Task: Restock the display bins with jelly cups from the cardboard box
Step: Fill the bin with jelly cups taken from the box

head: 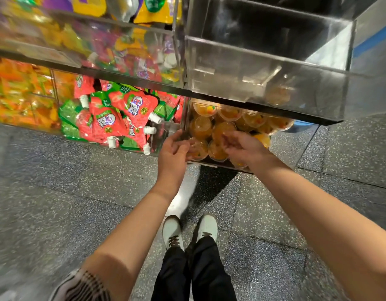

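Hands reach into a clear display bin (pixel 209 165) on the lowest shelf, seen from above by the person's head camera. The bin holds orange jelly cups (pixel 201 127) with clear lids, packed close together in layers. The left hand (pixel 173 152) is at the bin's front left corner, fingers relaxed and loosely spread, fingertips touching or just over a cup at the front; whether it grips that cup cannot be told. The right hand (pixel 242 146) hovers over the cups near the front, fingers slightly curled and apart, holding nothing that can be seen.

Just left of this bin, a neighbouring bin holds red and green strawberry pouches (pixel 114 118) with white spouts. Further left lie blurred orange packets (pixel 20 94). On the shelf above, a bin holds mixed purple, yellow and pink pouches (pixel 127 53), and beside it stands a nearly bare clear bin (pixel 263 61). Below, white shoes (pixel 172 232) and dark trousers stand on a speckled grey floor (pixel 57 181). The cardboard box is out of view.
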Demonstrator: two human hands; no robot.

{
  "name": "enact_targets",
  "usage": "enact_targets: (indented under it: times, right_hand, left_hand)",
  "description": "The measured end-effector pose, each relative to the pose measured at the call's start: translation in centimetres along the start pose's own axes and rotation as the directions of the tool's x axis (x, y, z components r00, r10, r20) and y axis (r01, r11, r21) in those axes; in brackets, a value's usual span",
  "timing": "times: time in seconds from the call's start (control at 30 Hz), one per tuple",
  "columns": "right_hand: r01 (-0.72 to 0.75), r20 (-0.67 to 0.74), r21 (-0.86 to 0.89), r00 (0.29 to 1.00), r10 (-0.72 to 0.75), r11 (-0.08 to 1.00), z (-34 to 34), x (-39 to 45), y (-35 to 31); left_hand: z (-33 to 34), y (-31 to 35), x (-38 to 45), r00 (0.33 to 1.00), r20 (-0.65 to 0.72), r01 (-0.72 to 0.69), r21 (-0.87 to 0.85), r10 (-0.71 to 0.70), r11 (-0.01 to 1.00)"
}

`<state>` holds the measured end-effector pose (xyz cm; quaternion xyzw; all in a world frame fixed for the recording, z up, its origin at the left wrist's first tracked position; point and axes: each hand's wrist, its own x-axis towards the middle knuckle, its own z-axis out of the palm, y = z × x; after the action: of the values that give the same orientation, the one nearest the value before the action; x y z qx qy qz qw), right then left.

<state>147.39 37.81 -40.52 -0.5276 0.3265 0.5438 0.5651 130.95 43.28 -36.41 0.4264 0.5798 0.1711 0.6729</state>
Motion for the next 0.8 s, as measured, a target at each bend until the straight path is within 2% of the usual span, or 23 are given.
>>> enact_targets:
  times: [0.13, 0.2, 0.3, 0.43, 0.53, 0.63, 0.7, 0.8]
  right_hand:
    - [-0.073, 0.018, -0.341, 0.996, 0.084, 0.937, -0.7, -1.1, 0.2]
    - [-0.096, -0.022, -0.394, 0.995, 0.096, 0.914, -0.5, -2.9, 0.2]
    - [-0.094, -0.072, -0.412, 0.995, 0.070, 0.906, 0.3, -7.1, 0.3]
    - [-0.130, -0.010, -0.491, 0.990, 0.144, 0.861, 3.0, -14.9, 1.4]
    - [-0.028, 0.096, -0.624, 0.989, 0.113, 0.781, 5.7, -20.7, 2.7]
    - [0.084, 0.208, -0.695, 0.974, 0.088, 0.714, 8.6, -26.5, 5.3]
    - [0.220, 0.256, -0.766, 0.966, -0.027, 0.604, 10.9, -30.5, 7.7]
    - [0.409, 0.417, -0.808, 0.905, -0.081, 0.424, 14.6, -35.8, 12.9]
  left_hand:
    - [-1.1, 0.2, -0.8, 1.000, -0.026, -0.001, 0.038, 0.002, 0.999]
    - [-1.7, 1.2, -1.8, 0.998, -0.022, 0.060, 0.031, -0.059, 0.998]
    - [-2.6, 3.8, -4.3, 0.972, -0.023, 0.233, -0.008, -0.233, 0.972]
    - [-5.6, 7.8, -9.3, 0.963, 0.061, 0.264, 0.013, -0.264, 0.964]
    - [-8.9, 10.6, -13.3, 0.968, 0.067, 0.237, 0.050, -0.240, 0.970]
    - [-13.2, 13.2, -17.8, 0.986, 0.002, 0.165, 0.048, -0.166, 0.985]
    - [-16.7, 14.4, -21.4, 0.991, -0.058, 0.123, 0.040, -0.121, 0.992]
    - [-22.8, 15.3, -26.9, 0.991, -0.127, 0.054, 0.022, -0.051, 0.998]
